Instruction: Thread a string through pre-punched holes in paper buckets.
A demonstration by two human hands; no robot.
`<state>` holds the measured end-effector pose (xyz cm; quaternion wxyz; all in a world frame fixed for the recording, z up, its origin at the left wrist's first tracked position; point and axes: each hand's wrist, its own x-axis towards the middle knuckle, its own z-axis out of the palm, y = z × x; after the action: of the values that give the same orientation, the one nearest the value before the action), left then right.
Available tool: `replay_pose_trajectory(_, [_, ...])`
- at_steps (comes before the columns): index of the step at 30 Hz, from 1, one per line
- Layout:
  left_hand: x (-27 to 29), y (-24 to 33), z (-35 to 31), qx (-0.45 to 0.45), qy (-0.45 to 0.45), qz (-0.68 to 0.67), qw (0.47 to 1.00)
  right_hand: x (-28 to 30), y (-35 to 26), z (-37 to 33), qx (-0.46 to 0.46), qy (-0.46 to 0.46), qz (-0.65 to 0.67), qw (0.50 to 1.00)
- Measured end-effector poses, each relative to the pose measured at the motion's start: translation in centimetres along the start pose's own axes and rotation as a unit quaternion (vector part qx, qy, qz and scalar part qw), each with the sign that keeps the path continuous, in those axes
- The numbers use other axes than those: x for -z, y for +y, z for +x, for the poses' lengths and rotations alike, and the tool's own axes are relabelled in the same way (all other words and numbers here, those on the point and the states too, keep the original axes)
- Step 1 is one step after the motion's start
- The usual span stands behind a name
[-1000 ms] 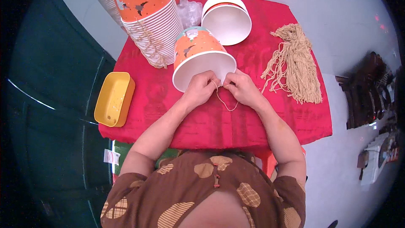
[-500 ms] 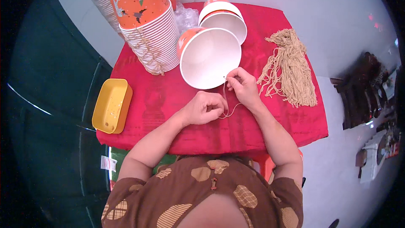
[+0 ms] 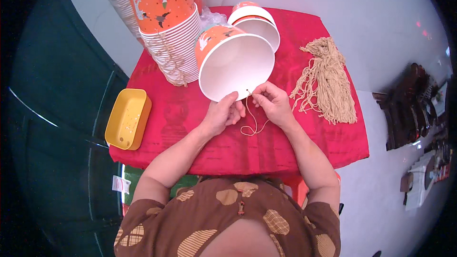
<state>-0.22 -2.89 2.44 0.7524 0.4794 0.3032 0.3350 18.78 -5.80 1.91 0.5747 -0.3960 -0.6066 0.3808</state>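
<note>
A paper bucket (image 3: 235,66), orange outside and white inside, lies tipped with its mouth toward me. My left hand (image 3: 223,113) grips its lower rim, thumb on the inner wall and fingers curled below. Just right of that, my right hand (image 3: 273,103) pinches a thin beige string (image 3: 254,119) close to a small dark hole near the rim. The string hangs from there and loops loosely on the red cloth. Whether its end passes through the hole is too small to tell.
Tall stacked paper buckets (image 3: 171,50) with strings along their rims stand at the back left. More buckets (image 3: 262,26) lie behind the one in hand. A bundle of beige strings (image 3: 331,85) rests at right, a yellow tray (image 3: 144,120) at left, all on the red tablecloth (image 3: 228,154).
My left hand has left the string and taken the bucket's lower rim. The bucket has turned and shifted slightly left. My right hand has moved a little nearer me, still pinching the string.
</note>
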Motion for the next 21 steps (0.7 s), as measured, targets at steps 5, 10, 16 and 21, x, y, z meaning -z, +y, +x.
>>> replay_pose_trajectory(5, [-0.3,0.3,-0.3,-0.067,0.069,0.019,0.995,0.1,-1.0,0.0,-0.031,-0.015,-0.005,0.999])
replay_pose_trajectory(10, [-0.3,0.5,-0.4,-0.074,0.068,0.02,0.995,0.0,-0.8,0.0,-0.046,0.011,-0.006,0.999])
replay_pose_trajectory(16, [-0.7,0.5,-0.4,-0.052,0.099,0.03,0.993,-0.6,-0.6,0.1,-0.091,0.023,0.002,0.996])
replay_pose_trajectory(21, [-1.0,-0.1,-0.2,-0.068,0.104,0.073,0.99,-1.4,-0.9,0.1,-0.149,0.027,0.036,0.988])
